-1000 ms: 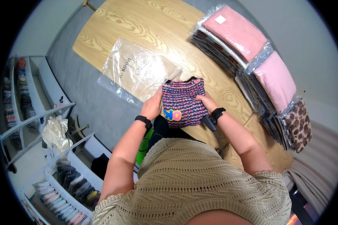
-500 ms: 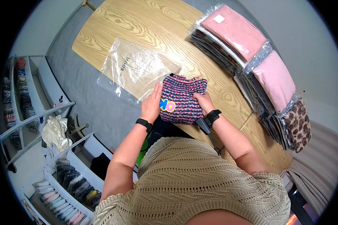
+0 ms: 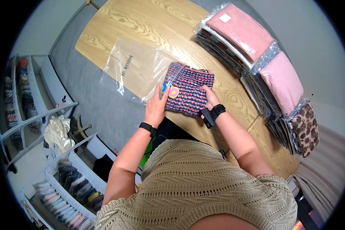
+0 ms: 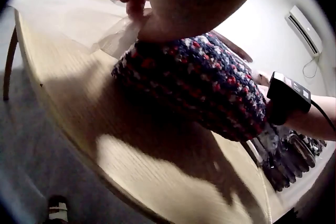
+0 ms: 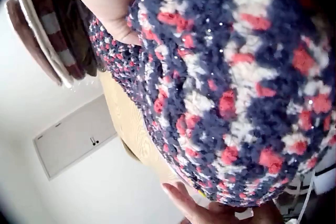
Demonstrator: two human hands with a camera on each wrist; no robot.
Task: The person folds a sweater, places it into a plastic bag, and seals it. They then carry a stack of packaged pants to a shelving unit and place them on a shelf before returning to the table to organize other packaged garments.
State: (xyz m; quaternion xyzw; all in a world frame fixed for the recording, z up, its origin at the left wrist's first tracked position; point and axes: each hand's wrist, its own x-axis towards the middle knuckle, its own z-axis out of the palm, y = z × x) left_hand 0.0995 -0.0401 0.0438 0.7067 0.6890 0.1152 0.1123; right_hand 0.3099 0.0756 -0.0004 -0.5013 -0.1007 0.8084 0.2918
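Note:
A folded chunky knit (image 3: 189, 94) in navy, pink and white, with a bright blue, yellow and pink patch, is held over the table's near edge. My right hand (image 3: 210, 98) grips its right edge, thumb on top. At the left edge my left hand (image 3: 155, 109) holds it, fingers beside the patch. A clear plastic bag (image 3: 142, 63) with dark lettering lies flat to the left. Its open end overlaps the knit's upper left corner. From the right wrist, the knit fills most of the view, with left-hand fingers (image 5: 191, 208) curled at its lower edge.
Along the right side of the wooden table (image 3: 149, 23) stand stacks of bagged folded textiles, topped by a pink one (image 3: 239, 30), a paler pink one (image 3: 281, 82) and a leopard-print one (image 3: 306, 128). White shelves (image 3: 38, 124) with packed goods stand at the left.
Both hands have moved the knit away from the body, toward the bag. Its upper left corner now lies under the clear plastic, and the left fingers now reach over the patch.

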